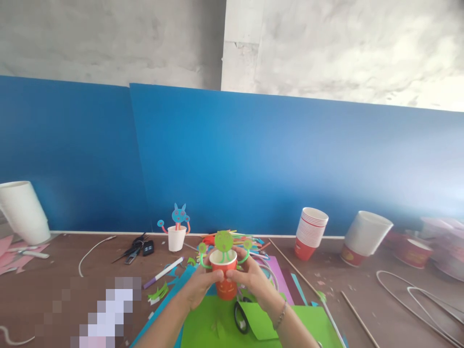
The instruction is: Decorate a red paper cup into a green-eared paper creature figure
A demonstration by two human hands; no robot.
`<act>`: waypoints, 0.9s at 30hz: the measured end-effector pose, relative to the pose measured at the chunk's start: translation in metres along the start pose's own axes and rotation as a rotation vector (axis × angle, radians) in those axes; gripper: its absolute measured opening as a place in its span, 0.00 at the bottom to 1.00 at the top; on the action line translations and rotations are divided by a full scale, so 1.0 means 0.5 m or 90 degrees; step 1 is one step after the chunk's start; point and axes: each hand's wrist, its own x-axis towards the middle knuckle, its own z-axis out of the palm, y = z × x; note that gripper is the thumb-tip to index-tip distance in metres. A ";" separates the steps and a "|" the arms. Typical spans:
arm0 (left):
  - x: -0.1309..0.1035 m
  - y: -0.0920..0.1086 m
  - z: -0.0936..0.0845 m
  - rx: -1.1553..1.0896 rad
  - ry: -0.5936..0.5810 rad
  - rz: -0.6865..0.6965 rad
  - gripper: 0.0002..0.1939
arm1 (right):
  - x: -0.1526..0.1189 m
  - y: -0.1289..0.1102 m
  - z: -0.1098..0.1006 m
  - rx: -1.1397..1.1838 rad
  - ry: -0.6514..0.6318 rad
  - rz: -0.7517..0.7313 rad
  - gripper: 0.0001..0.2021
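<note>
Between my two hands stands a red paper cup with a pale inside and a drawn design on its front. Green pipe-cleaner-like arms with round green paper ends curve out from its sides, and a round green paper face rises from its mouth. My left hand wraps the cup's left side, and my right hand wraps its right side, thumbs nearly meeting in front. Below lie green paper sheets and black-handled scissors, partly covered by a green sheet.
Behind stands a white cup with a blue paper figure. A marker, keys and paper scraps lie to the left. Stacked cups, a second cup stack, wooden sticks and a white cable are on the right.
</note>
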 end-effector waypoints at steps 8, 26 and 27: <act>0.005 0.009 0.022 -0.067 0.077 0.011 0.30 | 0.002 0.006 0.004 0.013 -0.009 -0.021 0.32; 0.015 -0.024 0.042 -0.055 0.461 0.131 0.14 | 0.025 0.095 0.032 0.008 0.146 -0.128 0.40; 0.013 -0.027 0.042 -0.050 0.473 0.132 0.14 | 0.024 0.099 0.034 0.012 0.157 -0.126 0.40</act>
